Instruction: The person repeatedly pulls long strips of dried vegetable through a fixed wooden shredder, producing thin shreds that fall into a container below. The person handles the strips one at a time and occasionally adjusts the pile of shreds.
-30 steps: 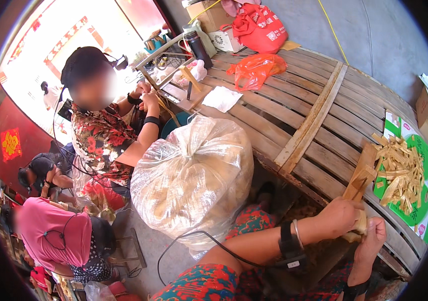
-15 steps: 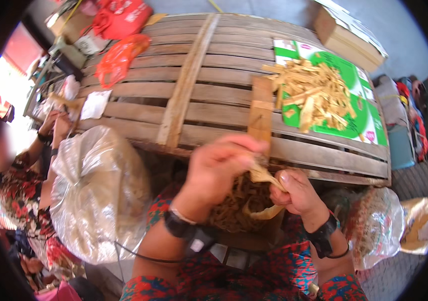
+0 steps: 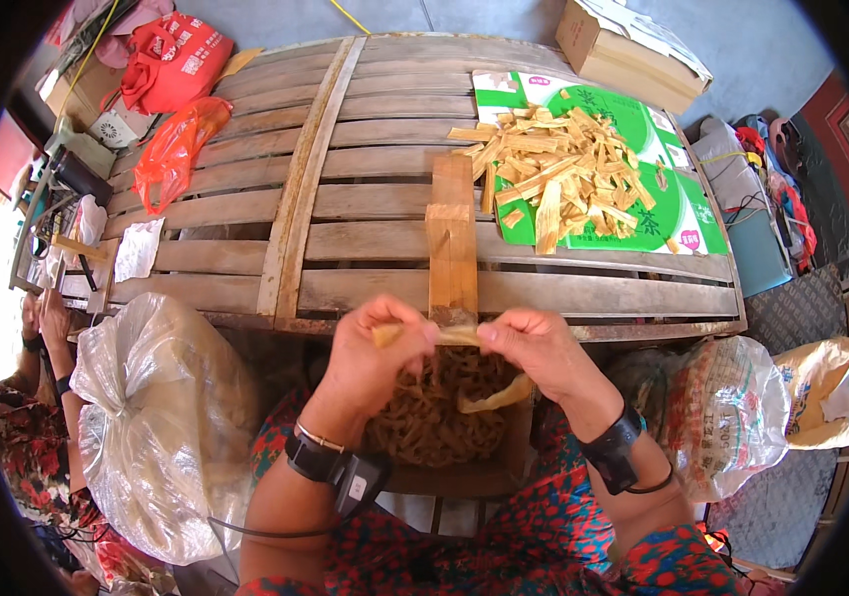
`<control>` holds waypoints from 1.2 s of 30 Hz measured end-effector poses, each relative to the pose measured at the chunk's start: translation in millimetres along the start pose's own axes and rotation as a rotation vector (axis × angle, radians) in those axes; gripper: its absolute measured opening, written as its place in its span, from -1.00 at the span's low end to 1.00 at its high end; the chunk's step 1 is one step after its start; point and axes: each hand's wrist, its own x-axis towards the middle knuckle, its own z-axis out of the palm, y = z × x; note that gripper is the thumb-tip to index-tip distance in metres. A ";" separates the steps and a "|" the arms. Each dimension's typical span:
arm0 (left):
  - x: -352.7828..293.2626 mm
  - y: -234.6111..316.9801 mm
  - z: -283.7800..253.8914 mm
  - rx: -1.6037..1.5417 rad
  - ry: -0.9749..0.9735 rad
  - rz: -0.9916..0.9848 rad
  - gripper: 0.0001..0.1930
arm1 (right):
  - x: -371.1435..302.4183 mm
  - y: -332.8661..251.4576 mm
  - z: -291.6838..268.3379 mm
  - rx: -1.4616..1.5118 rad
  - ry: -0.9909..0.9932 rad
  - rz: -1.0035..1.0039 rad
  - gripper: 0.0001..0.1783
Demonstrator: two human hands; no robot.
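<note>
Spanning the upper view, the slatted tabletop [image 3: 375,290] ends above a box [image 3: 456,481] of curled brown strips [image 3: 432,434]. Over that box, the left hand [image 3: 370,353] and right hand [image 3: 543,356] are nearly closed, thumbs and fingers pinching one yellowish strip [image 3: 459,337]. It looks narrow, pulled straight and level between them.

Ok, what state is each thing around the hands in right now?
Left hand: pinching the tan strip
Right hand: pinching its other end
Tan strip: held between both hands
Pale strips: loosely heaped
Green cardboard sheet: spread flat under them
Open box: holding brown strips
Large clear bag: bulging, gathered at the neck
Orange plastic bag: crumpled
</note>
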 end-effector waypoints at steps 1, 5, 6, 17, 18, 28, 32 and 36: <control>4.8 -2.4 -1.4 0.022 0.093 0.024 -0.90 | 6.3 3.8 -1.5 -0.066 0.075 -0.067 -0.71; 35.0 -20.2 -3.0 0.182 0.140 0.069 -0.88 | 42.6 17.9 -5.3 -0.420 0.291 -0.310 -0.74; 43.5 -24.9 -4.4 0.286 0.187 0.030 -0.88 | 50.6 20.9 -5.4 -0.538 0.352 -0.307 -0.73; 18.3 -24.3 14.9 0.523 0.138 0.324 -0.81 | 18.8 15.3 17.9 -0.703 0.201 -0.634 -0.80; 8.8 -19.6 22.9 0.229 0.140 -0.134 -0.79 | 13.9 12.0 22.7 -0.674 0.123 -0.742 -0.80; -25.0 31.8 30.1 0.458 -0.406 0.043 -0.71 | -3.5 -3.4 5.4 0.161 -0.128 -0.079 -0.82; -3.1 12.9 26.2 1.031 -0.326 0.864 -0.71 | -8.3 5.2 18.1 0.342 -0.252 0.384 -0.84; -3.9 3.8 25.0 1.155 -0.145 1.139 -0.78 | -6.3 9.5 35.0 0.611 -0.248 0.348 -0.92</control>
